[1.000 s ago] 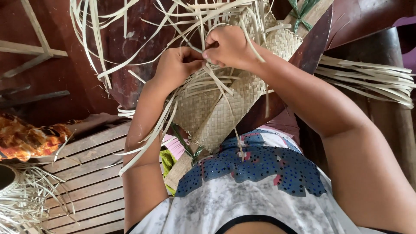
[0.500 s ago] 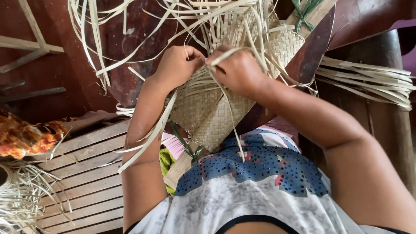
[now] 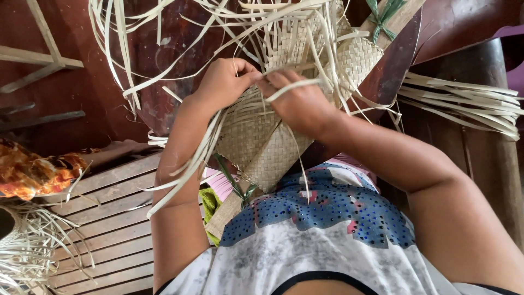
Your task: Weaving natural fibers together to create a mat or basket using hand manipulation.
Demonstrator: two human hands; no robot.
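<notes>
A half-woven piece of pale straw (image 3: 270, 147) lies over a wooden form on my lap, with many loose strips (image 3: 218, 22) fanning out from its far end. My left hand (image 3: 226, 82) pinches strips at the upper edge of the woven part. Close beside it, my right hand (image 3: 300, 101) presses on the weave, and a pale strip passes over its fingers. The two hands almost touch. A green tie (image 3: 385, 13) binds the far end of the form.
A bundle of loose straw strips (image 3: 464, 104) lies on a wooden surface at the right. Slatted wooden flooring (image 3: 103, 218) is at the lower left, with more straw (image 3: 24, 251) and an orange patterned cloth (image 3: 35, 172). Wooden bars (image 3: 38, 54) stand upper left.
My right hand has moved down and left along the weave, coming next to my left hand. The left hand stayed at about the same spot on the strips.
</notes>
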